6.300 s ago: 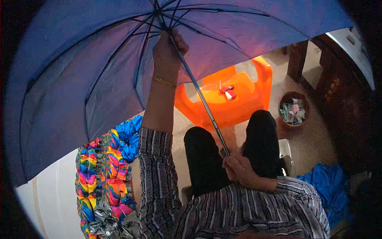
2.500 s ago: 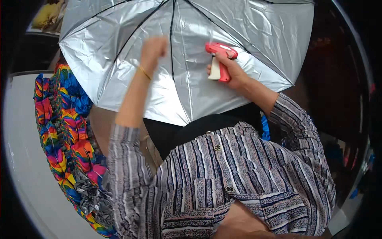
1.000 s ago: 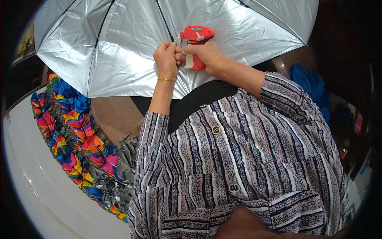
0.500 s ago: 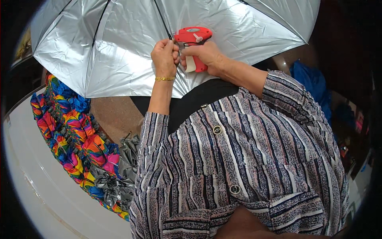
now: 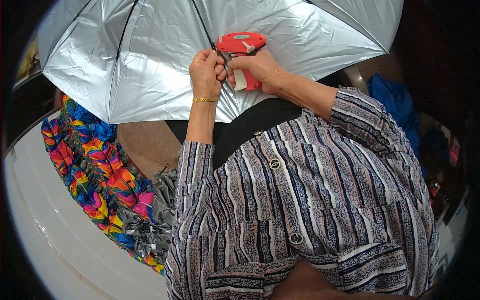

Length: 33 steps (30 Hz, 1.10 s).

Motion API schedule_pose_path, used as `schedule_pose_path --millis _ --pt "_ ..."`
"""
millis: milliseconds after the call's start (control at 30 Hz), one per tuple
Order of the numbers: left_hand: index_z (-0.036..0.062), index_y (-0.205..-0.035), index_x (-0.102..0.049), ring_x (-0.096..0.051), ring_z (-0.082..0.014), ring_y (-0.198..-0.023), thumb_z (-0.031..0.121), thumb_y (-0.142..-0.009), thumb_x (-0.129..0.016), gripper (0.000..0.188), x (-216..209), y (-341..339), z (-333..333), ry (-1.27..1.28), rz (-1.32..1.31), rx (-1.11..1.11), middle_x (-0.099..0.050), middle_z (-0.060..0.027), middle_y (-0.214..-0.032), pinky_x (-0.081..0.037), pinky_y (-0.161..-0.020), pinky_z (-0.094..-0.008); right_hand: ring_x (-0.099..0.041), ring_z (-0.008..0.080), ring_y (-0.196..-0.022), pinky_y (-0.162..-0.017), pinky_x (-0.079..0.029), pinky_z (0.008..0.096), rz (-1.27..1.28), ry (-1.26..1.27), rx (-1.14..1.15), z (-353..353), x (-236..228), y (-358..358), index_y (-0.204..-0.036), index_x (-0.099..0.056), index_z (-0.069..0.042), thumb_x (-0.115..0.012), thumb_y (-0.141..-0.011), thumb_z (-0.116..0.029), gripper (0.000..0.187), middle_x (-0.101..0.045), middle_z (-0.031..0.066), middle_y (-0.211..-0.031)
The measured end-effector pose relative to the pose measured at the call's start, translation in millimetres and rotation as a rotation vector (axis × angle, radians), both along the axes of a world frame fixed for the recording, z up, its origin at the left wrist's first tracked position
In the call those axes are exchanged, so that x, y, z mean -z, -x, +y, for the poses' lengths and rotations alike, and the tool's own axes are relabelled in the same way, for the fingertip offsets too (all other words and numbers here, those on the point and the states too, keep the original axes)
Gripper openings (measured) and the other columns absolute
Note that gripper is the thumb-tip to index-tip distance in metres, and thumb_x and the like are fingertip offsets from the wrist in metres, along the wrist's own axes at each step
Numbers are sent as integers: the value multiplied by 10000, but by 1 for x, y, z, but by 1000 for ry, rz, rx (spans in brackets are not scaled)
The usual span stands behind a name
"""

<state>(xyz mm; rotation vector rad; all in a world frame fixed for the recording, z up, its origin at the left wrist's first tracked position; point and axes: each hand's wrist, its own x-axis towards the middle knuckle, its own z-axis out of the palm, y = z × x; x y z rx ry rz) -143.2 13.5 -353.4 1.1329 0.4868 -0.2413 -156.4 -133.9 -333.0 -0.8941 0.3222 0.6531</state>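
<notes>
An opened umbrella (image 5: 160, 65) with a silver inner side spreads across the top of the view, its dark ribs running down to the fabric edge. My left hand (image 5: 205, 72) is closed, thumb and fingers pinching a dark umbrella rib (image 5: 204, 24) near its lower end. Wrapped around the handle of a red tagging gun (image 5: 241, 42) with a pale trigger is my right hand (image 5: 255, 70). The gun's nose points left and reaches the rib just above my left fingertips. Whether its needle goes into the fabric is too small to tell.
Rows of folded rainbow-coloured umbrellas (image 5: 95, 175) lie at the left, beside crumpled silver fabric (image 5: 145, 230). A white curved surface (image 5: 55, 220) extends under them at the far left. Blue plastic (image 5: 392, 100) bunches up at the right, behind my right arm.
The tagging gun has shifted slightly left, its nose now closer to the rib and my left fingertips. Both hands keep their grip.
</notes>
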Motion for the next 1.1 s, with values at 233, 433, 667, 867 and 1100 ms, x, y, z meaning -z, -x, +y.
schedule_pose_path --millis 233,433,667,867,1100 --pt "21 -866 -470 -329 -65 -399 84 -897 -475 71 0 0 1 11 3 14 -488 -46 -623 -264 -350 -210 -599 200 -556 -520 -493 321 14 50 -29 -2 2 -5 -744 -578 6 -619 -719 -68 88 -604 106 -674" --pt "22 -861 -467 -321 -67 -397 90 -902 -468 79 -1 0 4 -14 7 17 -481 -44 -617 -262 -350 -215 -597 198 -550 -516 -489 316 41 30 -59 -3 1 -10 -745 -580 1 -630 -717 -83 102 -603 103 -667" --pt "17 -865 -471 -318 -69 -394 96 -905 -466 88 -3 1 -2 -43 21 -3 -479 -42 -614 -263 -350 -219 -596 191 -544 -511 -486 315 7 107 -73 -1 2 -7 -770 -583 1 -625 -721 -85 107 -604 103 -666" --pt "11 -876 -478 -334 -66 -394 99 -901 -470 92 0 2 -3 -101 -1 11 -489 -45 -614 -270 -349 -217 -591 179 -535 -486 -471 308 20 43 -75 -3 0 -10 -771 -580 1 -626 -722 -93 115 -597 94 -650" --pt "5 -889 -486 -359 -62 -391 101 -883 -484 96 -2 -1 -5 -228 27 12 -500 -46 -605 -277 -337 -213 -564 151 -498 -415 -432 279 -14 55 -173 -7 12 -22 -744 -575 -9 -634 -714 -99 112 -573 78 -614"
